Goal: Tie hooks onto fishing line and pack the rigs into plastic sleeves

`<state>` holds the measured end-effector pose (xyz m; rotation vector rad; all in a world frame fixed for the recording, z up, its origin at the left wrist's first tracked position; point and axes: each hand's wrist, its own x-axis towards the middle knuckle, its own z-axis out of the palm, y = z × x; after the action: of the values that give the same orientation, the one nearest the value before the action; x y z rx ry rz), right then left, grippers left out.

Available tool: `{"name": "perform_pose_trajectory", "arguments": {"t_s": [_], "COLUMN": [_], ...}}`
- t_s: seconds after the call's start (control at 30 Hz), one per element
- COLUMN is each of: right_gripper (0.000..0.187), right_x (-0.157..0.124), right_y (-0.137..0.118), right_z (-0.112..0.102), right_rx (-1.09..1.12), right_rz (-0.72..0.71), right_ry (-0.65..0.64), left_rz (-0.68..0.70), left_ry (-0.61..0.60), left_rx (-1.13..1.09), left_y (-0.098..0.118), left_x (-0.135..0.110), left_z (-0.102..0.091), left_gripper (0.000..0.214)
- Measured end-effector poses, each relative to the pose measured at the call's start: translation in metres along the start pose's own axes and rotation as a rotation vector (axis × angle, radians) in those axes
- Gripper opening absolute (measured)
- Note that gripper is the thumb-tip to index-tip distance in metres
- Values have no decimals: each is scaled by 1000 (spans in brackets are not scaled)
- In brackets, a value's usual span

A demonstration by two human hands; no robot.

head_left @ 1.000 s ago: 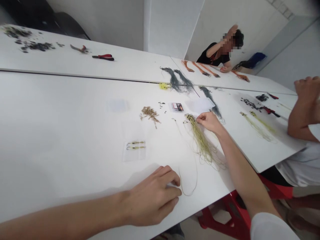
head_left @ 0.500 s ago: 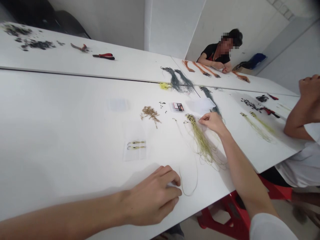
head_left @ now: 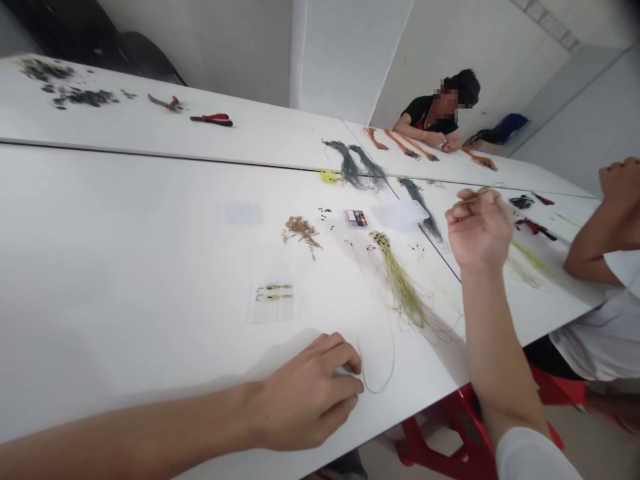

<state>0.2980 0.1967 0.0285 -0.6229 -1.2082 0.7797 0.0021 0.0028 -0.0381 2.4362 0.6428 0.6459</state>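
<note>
My left hand [head_left: 313,393] rests on the white table, its fingers loosely curled and a little apart, with nothing seen in them. A loop of thin fishing line [head_left: 393,370] lies just beside its fingertips. Raised above the table at the right, my right hand [head_left: 480,227] is closed in a pinch on a thin yellowish strand of fishing line [head_left: 493,187]. A bundle of yellow-green fishing lines [head_left: 403,283] with dark pieces at its top end lies between my hands. A clear plastic box [head_left: 273,310] holds two hooked rigs [head_left: 274,292].
Brass-coloured metal pieces [head_left: 301,231], a small labelled box [head_left: 355,218] and a clear bag [head_left: 405,213] lie farther back. Grey-green bundles [head_left: 345,160] and red-handled pliers [head_left: 213,120] are beyond. One person [head_left: 435,117] sits across; another person's arm [head_left: 600,230] is at right.
My right hand has moved up and right from beside the yellow-green bundle, turning over, with a thin strand now showing at its fingers. My left hand has stayed in place.
</note>
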Motion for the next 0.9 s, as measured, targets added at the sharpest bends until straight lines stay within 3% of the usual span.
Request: {"name": "perform_pose_trajectory", "arguments": {"t_s": [0.1,0.2,0.33,0.47,0.57,0.73,0.83,0.9], "right_gripper": [11,16,10,4,4,4,1,10], "right_x": [-6,-28,-75,-110,-120,-123,-123,-122], "right_y": [-25,-36,-39,-40,-38,-32,-30,-31], "right_z": [8,32,78,104,107,107,107,107], "right_rx": [217,212,-93,-478,-560,-629,-568,-461], "right_rz": [61,182,342,235,151,43,121,249], "right_ry": [-70,-282,-585,-695,-750,-795,-799,-790], "left_rz": [-3,-22,-219,-546,-611,-599,-618,-631], "left_ry": [7,64,315,606,586,493,493,495], "left_rx": [-12,-94,-257,-281,-309,-350,-334,-306], "left_y": [1,3,1,-3,-4,-7,-10,-11], "left_x": [0,3,10,16,19,21,20,19], "left_z": [2,-2,-25,-58,-71,-69,-66,-66], "left_gripper": [16,20,20,23,25,25,26,26]}}
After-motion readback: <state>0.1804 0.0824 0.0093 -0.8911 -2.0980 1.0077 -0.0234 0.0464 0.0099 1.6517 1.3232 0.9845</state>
